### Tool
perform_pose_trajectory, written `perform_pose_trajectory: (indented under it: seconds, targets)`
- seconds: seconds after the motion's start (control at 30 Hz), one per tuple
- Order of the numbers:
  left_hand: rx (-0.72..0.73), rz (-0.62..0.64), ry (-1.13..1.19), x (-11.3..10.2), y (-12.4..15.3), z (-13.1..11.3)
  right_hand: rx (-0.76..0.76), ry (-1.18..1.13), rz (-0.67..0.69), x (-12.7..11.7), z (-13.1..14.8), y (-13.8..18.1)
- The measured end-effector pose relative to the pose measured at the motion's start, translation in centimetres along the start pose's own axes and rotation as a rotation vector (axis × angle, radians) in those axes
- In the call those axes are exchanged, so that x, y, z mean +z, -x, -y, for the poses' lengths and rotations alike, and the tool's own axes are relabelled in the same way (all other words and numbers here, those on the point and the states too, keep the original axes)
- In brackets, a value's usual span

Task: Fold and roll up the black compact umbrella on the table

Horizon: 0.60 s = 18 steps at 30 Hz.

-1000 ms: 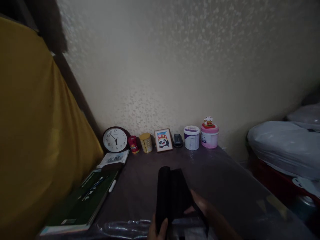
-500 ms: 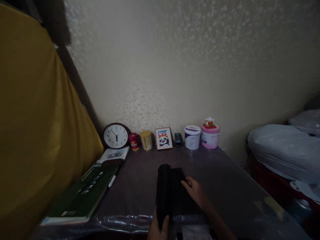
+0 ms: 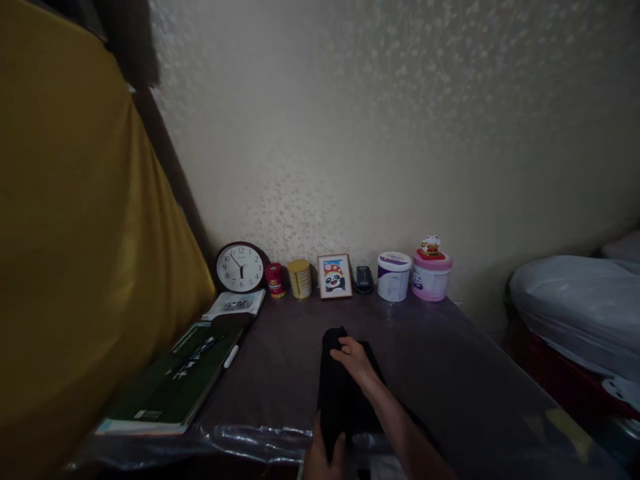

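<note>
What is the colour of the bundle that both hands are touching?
The bundle is black; it shows best in the head view.

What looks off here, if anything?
No spill or damage stands out. Mildly odd: the see-through table cover is rumpled along its near edge but smoother further back, and a small figurine perches on the pink tub rather than on the table.

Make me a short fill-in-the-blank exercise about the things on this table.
1. The left hand and right hand touch a bundle coloured ____.
2. The framed picture shows a cartoon ____.
3. The figurine stands on the tub whose lid is ____.

Missing words: black; panda; pink.
</note>
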<state>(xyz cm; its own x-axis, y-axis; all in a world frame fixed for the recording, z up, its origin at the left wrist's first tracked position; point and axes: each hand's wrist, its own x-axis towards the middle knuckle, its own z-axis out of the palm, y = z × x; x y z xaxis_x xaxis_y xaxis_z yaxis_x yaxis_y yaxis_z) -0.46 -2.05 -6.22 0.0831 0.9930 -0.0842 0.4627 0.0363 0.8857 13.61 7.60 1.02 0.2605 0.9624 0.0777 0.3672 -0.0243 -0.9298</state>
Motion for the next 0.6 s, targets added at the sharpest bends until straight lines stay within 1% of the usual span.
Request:
perform_pose_trajectory:
  seconds: [0.13,0.23,0.33,0.4,0.5,0.6]
  targets:
    - [-0.09,0.033,-0.012,-0.1,0.2,-0.3,0.078,0.064,0.053,2.7,0.6,-0.4]
    - [-0.108,0.021,-0.06,0.0,0.2,-0.5,0.086,0.148,0.082,3.7,0.8,-0.4]
    - [-0.091,0.018,-0.093,0.0,0.3,-0.8,0.082,0.246,0.105,4.0,1.0,-0.4]
    - [-0.114,0.023,-0.116,-0.2,0.4,-1.0,0.076,0.298,0.122,3.9,1.2,-0.4]
    - [-0.141,0.041,-0.192,-0.6,0.6,-1.5,0.055,0.344,0.148,3.9,1.4,-0.5]
    - [-0.113,0.058,-0.236,-0.9,1.0,-2.1,0.026,0.363,0.168,4.0,1.6,-0.5]
